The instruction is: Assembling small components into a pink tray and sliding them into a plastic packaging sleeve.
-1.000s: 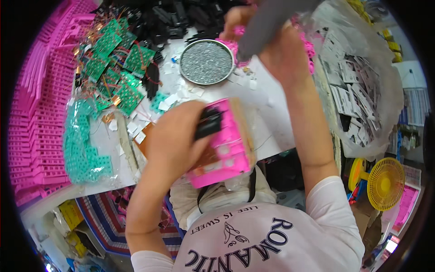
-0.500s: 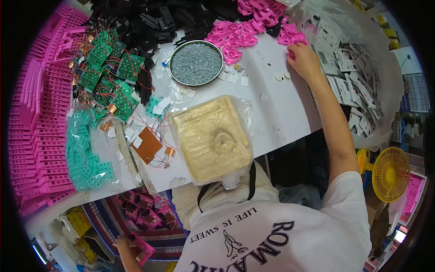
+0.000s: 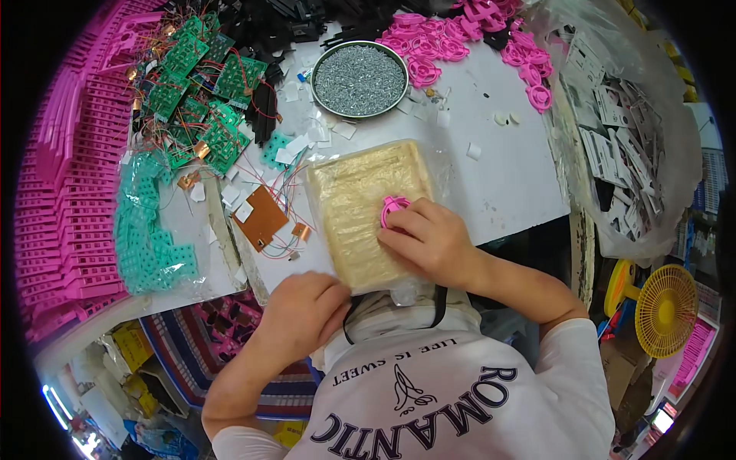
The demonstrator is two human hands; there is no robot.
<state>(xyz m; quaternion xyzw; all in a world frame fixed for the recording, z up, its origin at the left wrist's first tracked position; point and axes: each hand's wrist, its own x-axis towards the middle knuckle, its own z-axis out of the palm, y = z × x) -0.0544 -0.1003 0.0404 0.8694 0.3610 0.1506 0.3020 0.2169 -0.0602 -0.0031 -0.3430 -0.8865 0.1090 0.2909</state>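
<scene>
My right hand (image 3: 438,239) pinches a pink ring-shaped plastic part (image 3: 393,208) over the plastic-wrapped yellowish foam pad (image 3: 360,176). The pad lies at the table's front edge, and my hand covers its right middle. By the pad's lower left corner is my left hand (image 3: 301,310), fingers curled together and somewhat blurred. Whether anything is between them is hidden. More pink ring parts (image 3: 422,42) are heaped at the far side of the table, with a few strung out toward the right.
A round tin of small screws (image 3: 360,80) stands beyond the pad. Green circuit boards (image 3: 184,84), teal pieces (image 3: 149,222) and a brown board (image 3: 262,218) with wires lie left. Pink casings (image 3: 73,192) are stacked far left. White parts (image 3: 613,130) fill a clear bag at right.
My right hand has come from the far right pile to the pad with a pink ring part. My left hand has risen from the striped bag to the table edge; the pink casing no longer shows there.
</scene>
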